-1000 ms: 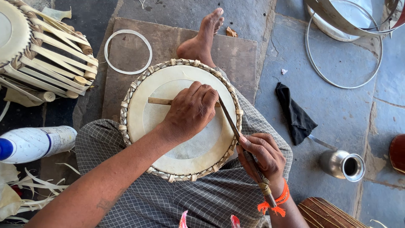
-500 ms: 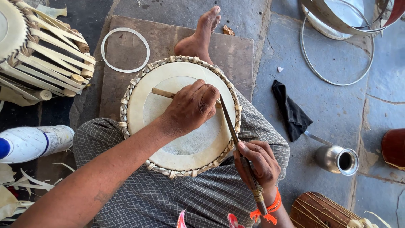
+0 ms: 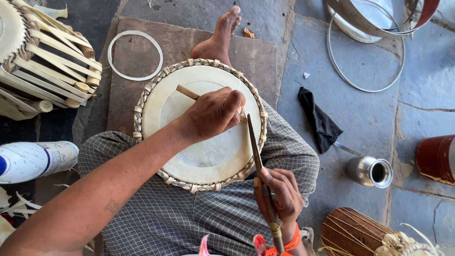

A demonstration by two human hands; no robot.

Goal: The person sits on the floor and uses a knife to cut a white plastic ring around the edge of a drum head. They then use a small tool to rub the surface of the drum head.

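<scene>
Round cream hide drumhead with braided rim (image 3: pixel 208 161) is resting on the lap. Left hand (image 3: pixel 213 114) is clamping a wooden stick (image 3: pixel 187 93), right hand (image 3: pixel 279 196) gripping a thin metal tool (image 3: pixel 255 147) (keep tip shallow, strokes short).

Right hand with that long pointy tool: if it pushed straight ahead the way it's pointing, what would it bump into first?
Probably the left hand. The right hand aims its metal tool up across the drumhead, and the tip already sits by those fingers; heights are hard to judge.
</scene>
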